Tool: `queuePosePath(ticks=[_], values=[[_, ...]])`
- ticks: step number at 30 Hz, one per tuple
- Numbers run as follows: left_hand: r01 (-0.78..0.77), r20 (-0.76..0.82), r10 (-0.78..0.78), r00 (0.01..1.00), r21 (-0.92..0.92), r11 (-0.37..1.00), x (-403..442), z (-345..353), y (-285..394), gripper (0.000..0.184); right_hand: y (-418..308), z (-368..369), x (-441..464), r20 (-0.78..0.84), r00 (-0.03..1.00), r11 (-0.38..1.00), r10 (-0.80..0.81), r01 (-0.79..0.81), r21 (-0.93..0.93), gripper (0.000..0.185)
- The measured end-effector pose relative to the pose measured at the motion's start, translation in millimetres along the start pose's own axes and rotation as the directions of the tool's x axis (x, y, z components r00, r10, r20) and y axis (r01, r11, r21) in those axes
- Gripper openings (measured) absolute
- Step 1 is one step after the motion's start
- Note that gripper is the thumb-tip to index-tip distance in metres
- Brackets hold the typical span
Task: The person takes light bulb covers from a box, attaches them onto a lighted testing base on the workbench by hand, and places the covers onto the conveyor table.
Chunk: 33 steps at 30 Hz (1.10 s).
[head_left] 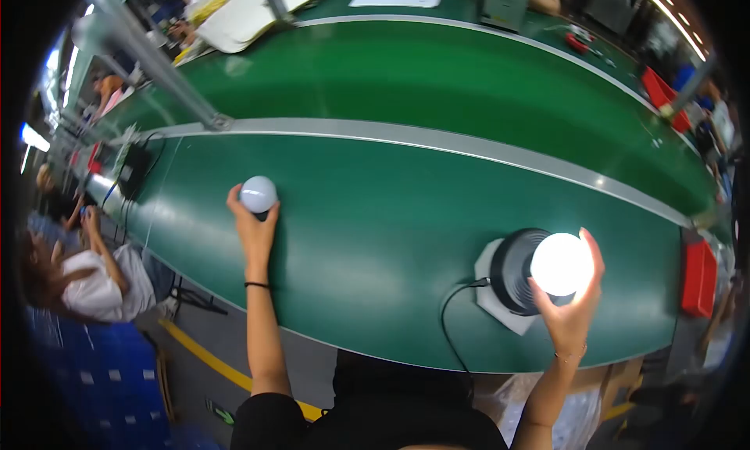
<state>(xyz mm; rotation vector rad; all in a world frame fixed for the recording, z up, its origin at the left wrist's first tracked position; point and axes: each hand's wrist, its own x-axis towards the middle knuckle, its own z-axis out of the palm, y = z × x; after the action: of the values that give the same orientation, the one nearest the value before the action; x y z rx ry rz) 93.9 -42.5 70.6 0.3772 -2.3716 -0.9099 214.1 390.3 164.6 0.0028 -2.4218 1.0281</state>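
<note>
In my left hand [255, 223] is an unlit white light bulb [258, 194], held between thumb and fingers at the left part of the green bench. My right hand [569, 309] grips a brightly lit bulb [562, 264] from its near and right sides. That glowing bulb sits over a round dark ribbed fixture [512, 274] on a pale base plate [504, 313]. A black cable [445, 313] runs from the fixture over the bench's front edge. Glare hides the lit bulb's lower end, so its contact with the fixture is unclear.
Beyond a metal rail [406, 137] lies a green conveyor belt [422, 75]. A red bin [698, 278] stands at the right end. A dark box with wires [137, 169] is at the left. A seated person [101, 282] works to the left; blue crates [101, 380] stand below.
</note>
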Motion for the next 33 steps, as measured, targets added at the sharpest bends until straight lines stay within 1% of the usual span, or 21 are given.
queuePosePath(ticks=[1,2,3,5,6,9,10,11,12,13,15,18,21,22,24,25,27,30,31,33], values=[[0.063,0.032,-0.063,0.997,-0.013,0.998,0,-2,5,0.076,-2,-1,1,0.003,1.0,1.0,-0.003,0.003,-0.001,0.08],[0.125,0.082,-0.121,0.989,-0.041,0.991,1,-6,10,0.081,-1,1,1,-0.003,0.999,0.999,-0.042,0.042,-0.019,0.081],[0.018,0.004,-0.018,1.0,0.001,1.0,1,-6,3,0.083,0,2,1,-0.013,0.997,0.996,-0.075,0.074,-0.045,0.081],[-0.195,-0.114,0.205,0.972,0.089,0.977,-2,3,-14,0.087,-3,2,2,-0.001,0.999,0.998,-0.053,0.052,-0.03,0.082],[-0.142,-0.117,0.145,0.983,0.034,0.989,-7,-4,6,0.09,-4,1,1,-0.003,0.999,0.999,-0.034,0.034,-0.035,0.082],[-0.199,-0.07,0.188,0.98,-0.224,0.954,-32,-3,79,0.091,1,1,1,-0.008,1.0,0.999,-0.008,0.009,0.048,0.081],[-0.2,0.104,0.247,0.963,-0.338,0.92,-44,-1,106,0.093,1,-1,1,0.006,1.0,0.999,0.0,-0.001,0.041,0.08],[-0.18,0.26,0.32,0.911,-0.446,0.877,-57,4,132,0.095,1,-2,1,0.021,1.0,0.999,0.006,-0.007,0.038,0.08],[-0.135,0.437,0.41,0.8,-0.536,0.834,-69,13,153,0.097,4,1,-1,0.012,0.999,0.994,0.044,-0.045,0.1,0.079],[-0.077,0.573,0.504,0.647,-0.608,0.79,-79,22,172,0.1,6,2,-2,0.027,0.996,0.988,0.08,-0.083,0.132,0.079],[-0.136,0.63,0.682,0.372,-0.69,0.711,-100,48,197,0.108,8,2,-2,0.037,0.997,0.99,0.073,-0.077,0.12,0.08],[-0.174,0.626,0.752,0.205,-0.733,0.657,-115,70,224,0.117,16,7,-2,0.014,1.0,0.994,-0.007,0.005,0.111,0.083],[-0.103,0.619,0.781,0.077,-0.774,0.624,-112,100,222,0.119,18,9,-2,-0.019,0.999,0.993,-0.041,0.043,0.108,0.084],[-0.026,0.611,0.789,0.06,-0.789,0.613,-111,106,220,0.121,18,9,-2,-0.008,0.999,0.992,-0.032,0.033,0.119,0.084],[-0.024,0.616,0.785,0.074,-0.785,0.618,-112,111,218,0.121,17,8,-2,0.012,1.0,0.989,-0.018,0.016,0.144,0.084],[-0.024,0.619,0.782,0.082,-0.783,0.622,-111,111,218,0.121,17,9,-1,0.01,1.0,0.992,-0.029,0.028,0.127,0.084],[-0.025,0.663,0.746,0.066,-0.746,0.665,-112,110,218,0.12,16,10,-1,0.009,0.999,0.995,-0.052,0.051,0.091,0.083],[0.011,0.695,0.715,0.07,-0.718,0.696,-116,108,223,0.117,16,9,-3,-0.037,0.998,0.986,-0.047,0.052,0.158,0.083],[0.03,0.7,0.711,0.076,-0.714,0.7,-117,108,224,0.116,15,7,-4,-0.034,0.997,0.985,-0.07,0.074,0.155,0.083],[0.001,0.679,0.728,0.096,-0.731,0.682,-119,107,222,0.114,13,4,-6,-0.027,0.993,0.982,-0.116,0.119,0.147,0.084]])
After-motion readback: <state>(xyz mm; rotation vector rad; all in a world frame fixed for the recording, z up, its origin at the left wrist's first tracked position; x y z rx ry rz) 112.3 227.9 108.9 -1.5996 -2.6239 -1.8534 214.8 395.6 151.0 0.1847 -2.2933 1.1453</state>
